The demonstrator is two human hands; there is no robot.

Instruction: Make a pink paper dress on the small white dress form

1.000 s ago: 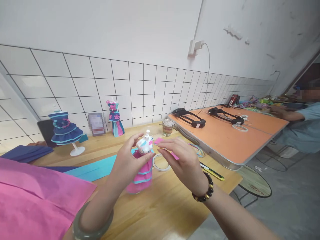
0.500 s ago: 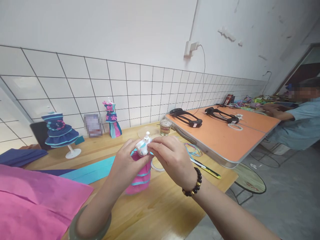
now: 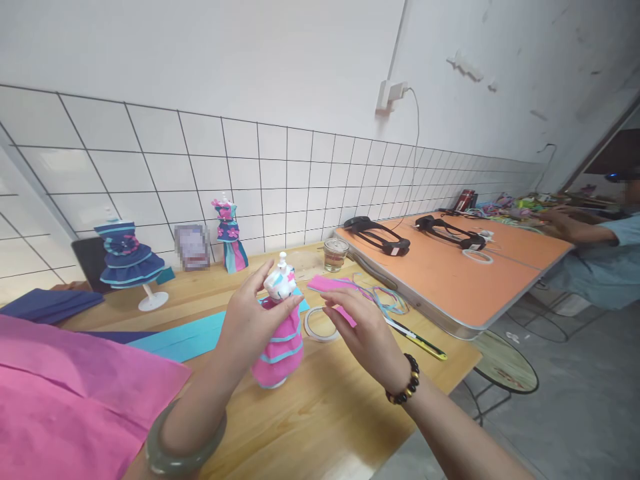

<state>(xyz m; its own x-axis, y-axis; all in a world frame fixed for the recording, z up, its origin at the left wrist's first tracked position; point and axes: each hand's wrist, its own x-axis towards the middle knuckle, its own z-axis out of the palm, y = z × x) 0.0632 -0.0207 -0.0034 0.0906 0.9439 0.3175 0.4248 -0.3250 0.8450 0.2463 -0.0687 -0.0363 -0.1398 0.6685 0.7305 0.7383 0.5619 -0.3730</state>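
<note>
A small white dress form (image 3: 278, 287) stands upright in front of me, wearing a pink tiered skirt (image 3: 280, 353) with light blue bands. A small pink piece sits on its chest. My left hand (image 3: 253, 320) grips the form's upper body from the left, thumb across its front. My right hand (image 3: 365, 333) hovers to the right, apart from the form. Its fingers are slightly bent and parted, with nothing visible in them. Near its fingertips lie a roll of tape (image 3: 320, 337) and pink fabric pieces (image 3: 325, 283), partly hidden by the hand.
Light blue fabric (image 3: 185, 337) and pink fabric (image 3: 85, 400) lie at left. Two dressed forms, one in a navy dress (image 3: 131, 260), stand by the wall. A glass (image 3: 335, 255), thin cords (image 3: 393, 299) and a yellow cutter (image 3: 417, 339) are at right. A person sits beyond the orange table (image 3: 450, 283).
My right hand has moved off the dress form, down and to the right. A pink piece now shows on the form's chest. My left hand keeps its hold.
</note>
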